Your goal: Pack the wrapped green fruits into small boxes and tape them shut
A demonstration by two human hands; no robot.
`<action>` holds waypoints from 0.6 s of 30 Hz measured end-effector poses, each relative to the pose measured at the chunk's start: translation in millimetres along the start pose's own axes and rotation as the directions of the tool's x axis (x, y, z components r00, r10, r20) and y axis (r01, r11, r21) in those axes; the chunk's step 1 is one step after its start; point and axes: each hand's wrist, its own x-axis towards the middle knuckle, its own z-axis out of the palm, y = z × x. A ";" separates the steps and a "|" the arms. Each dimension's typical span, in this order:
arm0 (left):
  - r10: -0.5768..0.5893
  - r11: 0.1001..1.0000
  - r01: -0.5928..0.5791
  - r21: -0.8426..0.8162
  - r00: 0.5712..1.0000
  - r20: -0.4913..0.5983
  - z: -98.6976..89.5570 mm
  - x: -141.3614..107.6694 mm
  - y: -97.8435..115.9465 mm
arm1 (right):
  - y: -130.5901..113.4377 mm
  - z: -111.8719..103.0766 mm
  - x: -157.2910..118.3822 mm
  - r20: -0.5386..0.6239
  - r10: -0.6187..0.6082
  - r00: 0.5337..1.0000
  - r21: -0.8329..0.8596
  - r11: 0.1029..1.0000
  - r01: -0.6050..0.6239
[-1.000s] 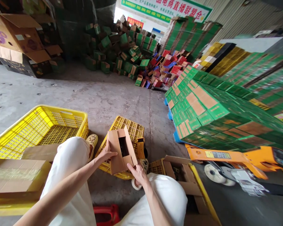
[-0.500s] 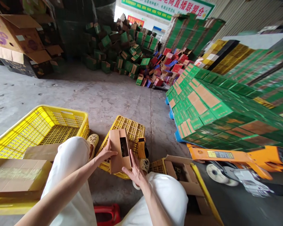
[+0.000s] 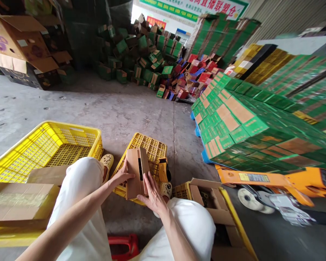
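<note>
A small brown cardboard box (image 3: 133, 174) rests on an upturned yellow crate (image 3: 152, 146) between my knees. My left hand (image 3: 122, 175) grips its left side, thumb on the top flap. My right hand (image 3: 152, 194) lies against the right flap (image 3: 144, 165), fingers stretched along it and thumb by the near end. That flap is tilted partly over the opening; a narrow dark gap shows between the flaps. What lies inside cannot be made out. A yellow-and-black tape dispenser (image 3: 164, 169) stands at the crate's right edge.
A large yellow basket (image 3: 97, 136) with a cardboard carton (image 3: 19, 201) is at left. An open carton (image 3: 213, 217) sits right of my knee. An orange pallet jack (image 3: 250, 177) stands beside stacked green boxes (image 3: 241, 134). A red plastic object (image 3: 133, 246) lies below me.
The right flap has swung inward, narrowing the box's opening. My right hand has moved slightly left with it, onto the flap. My left hand keeps its hold.
</note>
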 end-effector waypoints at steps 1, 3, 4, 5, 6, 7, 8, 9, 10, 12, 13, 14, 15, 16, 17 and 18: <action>-0.017 1.000 0.017 0.012 1.000 0.005 -0.1 -0.5 0.8 | -0.8 0.7 0.2 -0.005 -0.004 1.000 -0.017 1.000 0.004; -0.042 0.999 0.041 0.026 0.999 0.011 -0.4 -1.7 2.8 | -2.2 1.9 0.6 -0.011 -0.010 1.000 -0.045 0.999 0.010; -0.049 0.998 0.048 0.028 0.999 0.015 -0.6 -2.3 3.9 | -2.8 2.3 0.8 -0.012 -0.011 1.000 -0.051 0.999 0.010; -0.050 0.998 0.049 0.031 0.999 0.019 -0.8 -3.0 5.0 | -3.2 2.7 1.0 -0.014 -0.010 1.000 -0.053 0.999 0.010; -0.047 0.998 0.046 0.036 0.999 0.023 -1.0 -3.6 6.0 | -3.5 3.1 1.3 -0.016 -0.009 1.000 -0.049 0.999 0.008; -0.043 0.998 0.042 0.045 0.999 0.027 -1.1 -4.2 6.9 | -3.6 3.5 1.7 -0.018 -0.007 1.000 -0.042 0.999 0.006; -0.039 0.998 0.037 0.055 0.999 0.034 -1.3 -4.7 7.6 | -3.5 3.8 2.3 -0.022 -0.003 1.000 -0.035 0.999 0.003; -0.036 0.998 0.033 0.062 0.998 0.044 -1.4 -5.2 8.0 | -3.4 4.3 3.0 -0.026 0.001 1.000 -0.027 1.000 -0.002; -0.035 0.998 0.031 0.062 0.998 0.056 -1.6 -5.5 8.1 | -3.3 4.7 3.8 -0.030 0.005 1.000 -0.020 1.000 -0.006; -0.032 0.999 0.029 0.044 0.997 0.076 -2.0 -5.8 7.5 | -3.1 5.5 5.6 -0.038 0.015 0.999 -0.004 1.000 -0.016; -0.034 0.999 0.031 0.036 0.996 0.081 -2.3 -5.6 6.9 | -3.1 5.9 6.6 -0.042 0.022 0.999 0.006 1.000 -0.022; -0.041 0.999 0.038 0.031 0.996 0.078 -2.5 -5.3 6.2 | -3.3 6.1 7.5 -0.045 0.029 0.999 0.017 0.999 -0.028; -0.053 0.998 0.051 0.030 0.996 0.072 -2.7 -4.9 5.6 | -3.6 6.2 8.4 -0.047 0.035 0.998 0.027 0.999 -0.033; -0.066 0.998 0.064 0.025 0.996 0.066 -2.7 -4.5 5.1 | -3.9 6.2 9.1 -0.049 0.040 0.998 0.036 0.999 -0.039; -0.073 0.997 0.073 0.009 0.995 0.066 -2.6 -4.1 4.8 | -4.4 6.2 9.7 -0.051 0.045 0.998 0.042 0.998 -0.043; -0.066 0.998 0.067 -0.019 0.996 0.066 -2.4 -3.9 4.9 | -4.8 6.1 10.2 -0.054 0.048 0.997 0.046 0.998 -0.045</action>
